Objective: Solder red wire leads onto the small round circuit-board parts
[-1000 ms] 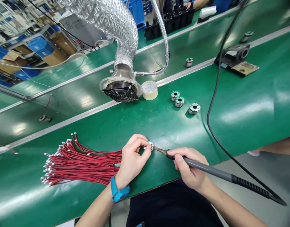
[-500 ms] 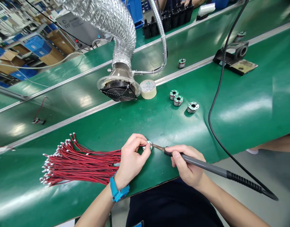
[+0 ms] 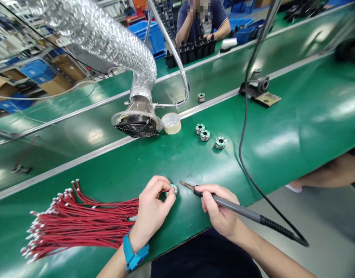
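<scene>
My left hand [image 3: 154, 202], a blue band on its wrist, is closed in a pinch on a red wire [image 3: 164, 190] at a small round part with a green and white circuit board [image 3: 173, 190]. The fingers hide part of both. In my right hand [image 3: 220, 208] is a soldering iron [image 3: 238, 208], gripped like a pen. Its tip points left and stands a little apart from the round part. Under and beside my left wrist lies a bundle of red wires [image 3: 87, 224] with white connectors at the far ends.
Several similar round parts [image 3: 220, 143] sit beyond my right hand. Past my left hand are a fume fan [image 3: 138, 126] on a foil duct and a tape roll [image 3: 171, 123]. The iron's cable [image 3: 241, 146] crosses the right side, near an iron stand [image 3: 260, 90]. A co-worker [image 3: 186, 23] sits opposite.
The soldering iron's tip has come away from the round part, to the right. My left hand keeps its pinch. The camera view has shifted, bringing the co-worker further into sight.
</scene>
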`<state>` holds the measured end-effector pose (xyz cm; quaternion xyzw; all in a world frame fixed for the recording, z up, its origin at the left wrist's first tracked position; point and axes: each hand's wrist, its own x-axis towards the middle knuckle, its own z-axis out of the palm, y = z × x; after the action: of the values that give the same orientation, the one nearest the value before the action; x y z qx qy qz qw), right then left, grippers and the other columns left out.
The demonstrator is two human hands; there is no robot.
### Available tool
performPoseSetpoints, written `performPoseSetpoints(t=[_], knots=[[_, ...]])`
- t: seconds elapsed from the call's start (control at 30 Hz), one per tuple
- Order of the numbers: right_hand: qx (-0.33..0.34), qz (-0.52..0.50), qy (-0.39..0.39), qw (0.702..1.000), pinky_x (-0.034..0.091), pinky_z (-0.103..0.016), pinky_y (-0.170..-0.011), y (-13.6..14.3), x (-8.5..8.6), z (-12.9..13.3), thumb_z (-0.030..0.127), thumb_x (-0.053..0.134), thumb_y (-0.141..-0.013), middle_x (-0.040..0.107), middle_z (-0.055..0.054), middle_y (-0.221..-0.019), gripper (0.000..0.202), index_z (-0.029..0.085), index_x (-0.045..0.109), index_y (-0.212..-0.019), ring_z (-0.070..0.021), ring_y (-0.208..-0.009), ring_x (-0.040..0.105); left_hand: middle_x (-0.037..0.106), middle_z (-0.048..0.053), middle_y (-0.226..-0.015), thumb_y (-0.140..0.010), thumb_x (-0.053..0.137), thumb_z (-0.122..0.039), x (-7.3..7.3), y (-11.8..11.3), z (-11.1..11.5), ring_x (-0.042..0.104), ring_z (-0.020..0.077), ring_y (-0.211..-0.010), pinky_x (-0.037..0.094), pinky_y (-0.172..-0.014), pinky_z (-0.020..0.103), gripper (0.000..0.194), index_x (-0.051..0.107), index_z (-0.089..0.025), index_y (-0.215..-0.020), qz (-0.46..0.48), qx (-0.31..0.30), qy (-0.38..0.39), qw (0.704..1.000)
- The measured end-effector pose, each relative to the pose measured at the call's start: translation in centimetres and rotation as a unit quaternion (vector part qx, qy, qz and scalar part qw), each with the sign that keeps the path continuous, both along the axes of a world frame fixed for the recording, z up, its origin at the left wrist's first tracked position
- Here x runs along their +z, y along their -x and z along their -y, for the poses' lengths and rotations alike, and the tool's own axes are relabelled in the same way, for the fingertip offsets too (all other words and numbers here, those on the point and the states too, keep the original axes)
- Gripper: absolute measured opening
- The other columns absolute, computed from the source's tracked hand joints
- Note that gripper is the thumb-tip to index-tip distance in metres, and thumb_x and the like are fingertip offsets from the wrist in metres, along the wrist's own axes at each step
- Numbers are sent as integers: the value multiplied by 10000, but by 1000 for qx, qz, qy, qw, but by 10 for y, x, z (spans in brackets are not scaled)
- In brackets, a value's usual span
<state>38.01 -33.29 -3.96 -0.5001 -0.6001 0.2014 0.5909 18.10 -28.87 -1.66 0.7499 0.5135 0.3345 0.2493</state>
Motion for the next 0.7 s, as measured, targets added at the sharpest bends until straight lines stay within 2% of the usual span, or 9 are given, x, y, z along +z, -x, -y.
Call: performPoseSetpoints(t=[0.13,0.27,0.37,0.43,0.5,0.57,0.63,0.7], knots=[[-22,80,-65,994,572,-219,-612,-17,13,-19,130,574,-992,757,16,-757,199,202,738,-1080,-104,-575,692,651,27,-904,-919,661,-130,-1,1,0,632,132,-803,474,-713,247,181,615,-187,-753,-10,-6,-10,1000],[-56,166,-84,981,596,-249,-761,-52,30,-64,177,602,-1006,805,-32,-969,205,212,746,-1148,-135,-763,757,642,30,-916,-943,643,-142,-3,3,0,631,140,-835,479,-733,255,174,602,-193,-782,-16,-19,-16,1000],[-68,224,-51,971,582,-316,-885,-82,43,-122,292,546,-1048,787,-60,-1146,257,228,734,-1211,-194,-965,759,645,27,-938,-963,628,-164,-4,5,1,637,143,-840,493,-747,260,127,599,-201,-845,-31,-24,-19,999],[-57,292,-28,954,560,-372,-951,-100,49,-169,333,494,-1056,765,-81,-1208,320,225,715,-1260,-244,-1069,729,666,39,-1024,-955,663,-213,-3,7,2,661,160,-877,517,-768,274,69,622,-207,-1011,-59,-23,-19,998],[-43,352,3,935,539,-424,-972,-113,50,-217,326,487,-1033,743,-133,-1218,383,183,673,-1337,-292,-1091,699,679,65,-1139,-922,738,-303,0,9,3,692,197,-935,539,-791,305,326,604,-207,-1203,-123,-42,-13,991],[-29,395,41,917,526,-443,-970,-118,46,-262,315,560,-982,722,-193,-1220,462,116,629,-1394,-332,-1097,678,693,69,-1157,-909,769,-371,8,12,3,713,223,-928,542,-777,328,406,609,-208,-1245,-213,-86,3,973],[-31,416,78,905,509,-432,-967,-116,39,-302,300,619,-951,702,-233,-1244,522,75,601,-1422,-345,-1110,662,712,49,-1077,-936,741,-397,21,20,-4,721,226,-876,525,-734,330,311,654,-211,-1169,-292,-130,23,947],[-27,429,104,897,490,-402,-936,-110,30,-334,295,665,-947,693,-260,-1258,556,54,586,-1442,-333,-1098,659,726,39,-1034,-947,723,-403,39,34,-20,724,225,-857,507,-714,323,260,686,-213,-1121,-348,-147,44,925]])
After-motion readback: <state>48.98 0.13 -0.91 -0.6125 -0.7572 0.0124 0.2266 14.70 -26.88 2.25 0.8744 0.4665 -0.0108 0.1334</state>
